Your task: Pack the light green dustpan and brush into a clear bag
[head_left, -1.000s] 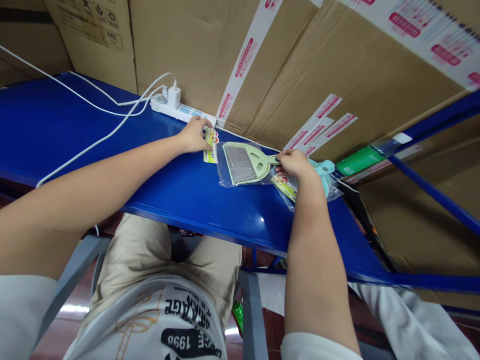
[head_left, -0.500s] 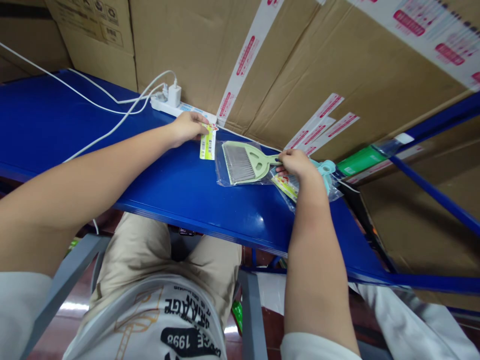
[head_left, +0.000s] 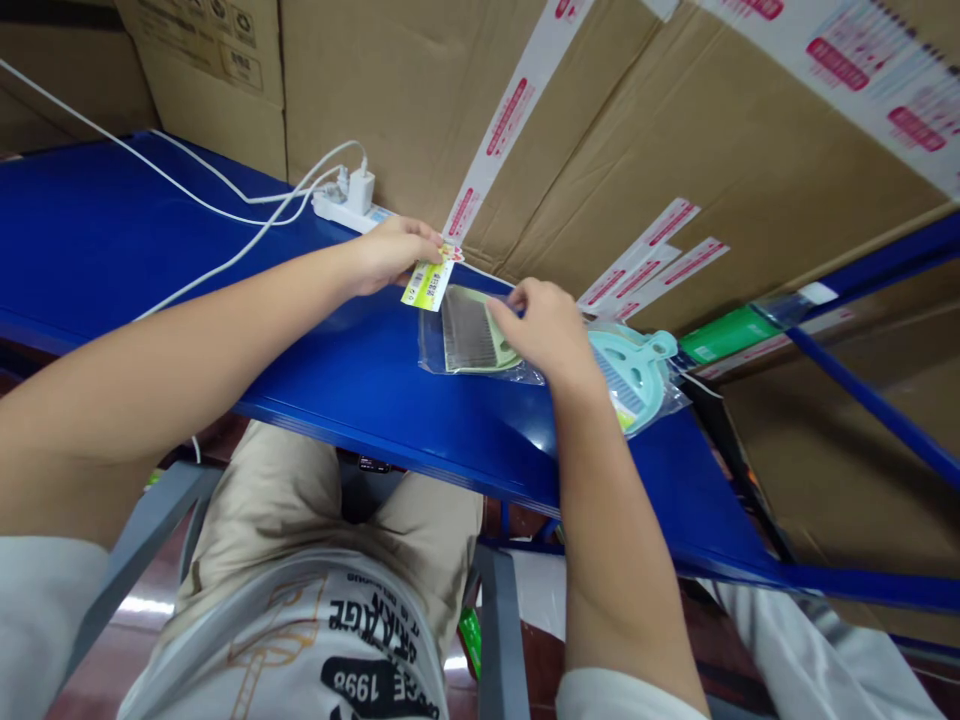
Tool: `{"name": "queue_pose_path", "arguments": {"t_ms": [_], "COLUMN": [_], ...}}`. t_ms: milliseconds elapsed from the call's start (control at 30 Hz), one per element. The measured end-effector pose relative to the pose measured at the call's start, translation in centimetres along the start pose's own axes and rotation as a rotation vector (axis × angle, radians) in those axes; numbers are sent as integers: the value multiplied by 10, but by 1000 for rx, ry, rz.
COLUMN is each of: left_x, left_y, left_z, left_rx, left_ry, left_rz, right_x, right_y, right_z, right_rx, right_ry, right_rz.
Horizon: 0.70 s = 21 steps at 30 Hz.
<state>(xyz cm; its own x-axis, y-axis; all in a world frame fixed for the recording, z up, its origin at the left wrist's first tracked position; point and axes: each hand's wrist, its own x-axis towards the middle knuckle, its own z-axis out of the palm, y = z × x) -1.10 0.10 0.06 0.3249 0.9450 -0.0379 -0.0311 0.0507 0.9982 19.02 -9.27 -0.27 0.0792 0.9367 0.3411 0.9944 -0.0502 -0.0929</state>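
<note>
Near to far. Light blue plastic dustpan-and-brush set (head_left: 637, 365) is just right of the right hand, in clear film: ring end points away-right, bristles back toward that hand, long axis on a diagonal.

Pale green plastic dustpan-and-brush set (head_left: 471, 335) lies flat on the blue glossy table (head_left: 360, 375), partly under the right hand (head_left: 551, 325). Wide bristle end points left, below the left hand; narrowing end goes under the right. Long axis roughly left-right. Right thumb and fingers somewhat apart over it; can't tell if they grip.

Left hand (head_left: 390, 252), just beyond the wide end, pinches a yellow-and-white printed card (head_left: 429, 285).

Status, my read: card out of the clear plastic bag (head_left: 430, 345). Left: green set not unbagged, blue one also wrapped.

White power strip (head_left: 345, 213) is beyond the left hand.
</note>
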Motion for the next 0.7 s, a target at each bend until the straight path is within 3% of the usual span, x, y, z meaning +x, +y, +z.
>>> {"name": "queue_pose_path", "arguments": {"t_ms": [133,233,700], "left_x": [-3,-2,2], "left_y": [0,1,-2], "left_z": [3,2,-4], "left_rx": [63,118,227], "left_ry": [1,-1,-53], "left_rz": [-5,-6,-41], "right_x": [-11,-15,-14], "right_y": [-45,-62,-64], "right_z": [15,20,12], "right_rx": [24,-26,-21], "right_ry": [-118,-154,-225], "right_rz": [-65,-91,-7]}}
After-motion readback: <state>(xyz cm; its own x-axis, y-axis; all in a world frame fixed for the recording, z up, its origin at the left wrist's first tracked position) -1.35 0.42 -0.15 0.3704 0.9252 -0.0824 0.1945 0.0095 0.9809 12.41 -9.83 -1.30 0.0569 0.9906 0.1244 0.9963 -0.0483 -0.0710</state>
